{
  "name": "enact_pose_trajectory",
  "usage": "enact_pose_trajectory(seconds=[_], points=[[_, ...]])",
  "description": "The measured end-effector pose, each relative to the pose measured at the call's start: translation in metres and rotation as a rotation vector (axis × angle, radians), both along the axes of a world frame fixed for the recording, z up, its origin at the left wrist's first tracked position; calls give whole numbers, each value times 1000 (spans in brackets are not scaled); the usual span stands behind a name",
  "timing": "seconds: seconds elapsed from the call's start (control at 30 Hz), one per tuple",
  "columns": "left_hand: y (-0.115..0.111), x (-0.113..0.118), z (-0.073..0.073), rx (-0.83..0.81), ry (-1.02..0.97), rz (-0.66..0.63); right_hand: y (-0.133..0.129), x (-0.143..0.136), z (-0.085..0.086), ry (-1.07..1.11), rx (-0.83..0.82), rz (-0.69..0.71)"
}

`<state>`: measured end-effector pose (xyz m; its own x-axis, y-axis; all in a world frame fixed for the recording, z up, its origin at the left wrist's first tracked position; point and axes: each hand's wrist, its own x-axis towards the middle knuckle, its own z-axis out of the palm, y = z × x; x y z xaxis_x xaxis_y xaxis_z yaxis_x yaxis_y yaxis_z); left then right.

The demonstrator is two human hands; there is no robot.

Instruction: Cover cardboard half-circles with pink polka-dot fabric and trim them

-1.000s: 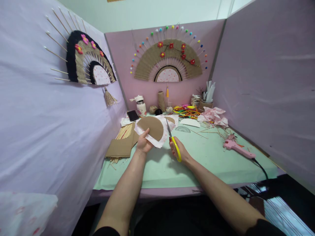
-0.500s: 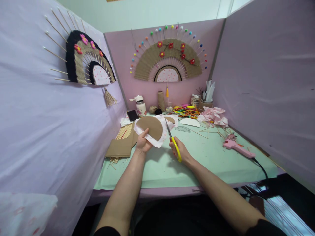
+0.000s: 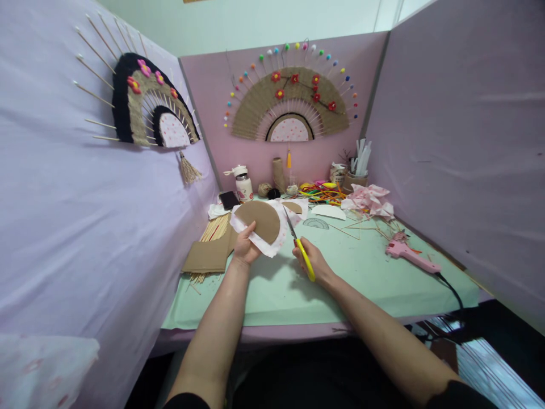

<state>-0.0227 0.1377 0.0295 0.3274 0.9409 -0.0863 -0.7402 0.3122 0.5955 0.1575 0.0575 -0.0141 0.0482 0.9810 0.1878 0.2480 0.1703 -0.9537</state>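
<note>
My left hand (image 3: 247, 244) grips a brown cardboard half-disc (image 3: 261, 221) backed with white, pink-dotted cloth (image 3: 269, 249); the thumb presses on the cardboard. A margin of cloth sticks out around the curved edge. In my right hand (image 3: 313, 260) is a pair of scissors (image 3: 305, 255) with yellow handles, blades pointing up and away beside the cloth's right edge. The blades look nearly closed; whether they touch the cloth I cannot tell. Behind lies a smaller cardboard piece (image 3: 293, 208) on similar cloth.
On the green-covered table (image 3: 272, 301) lie cardboard sheets (image 3: 204, 255) over thin sticks at left, a protractor (image 3: 316, 224), a white half-disc (image 3: 328, 212) and a pink glue gun (image 3: 412, 257) with its cord at right. A bottle (image 3: 244, 184) stands at the back. Partition walls enclose three sides.
The cardboard and cloth in my left hand have shifted very slightly left. My right hand and the scissors stay almost in place.
</note>
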Motion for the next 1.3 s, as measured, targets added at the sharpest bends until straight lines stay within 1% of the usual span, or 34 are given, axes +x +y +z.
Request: enact_pose_trajectory(seconds=[0.23,0.4,0.77,1.03,1.3], points=[[-1,-1,2,-20,-3,-7,-1,1,1,-10,-5,-3],[-2,0,3,-37,-5,13,-1,2,1,-14,-6,-6],[2,-3,-2,12,2,5,-2,3,2,-34,-6,-12],[-2,-2,1,-29,-26,20,-3,3,1,-41,14,49],[-4,-2,0,-30,11,0,-1,4,-2,-28,38,72]])
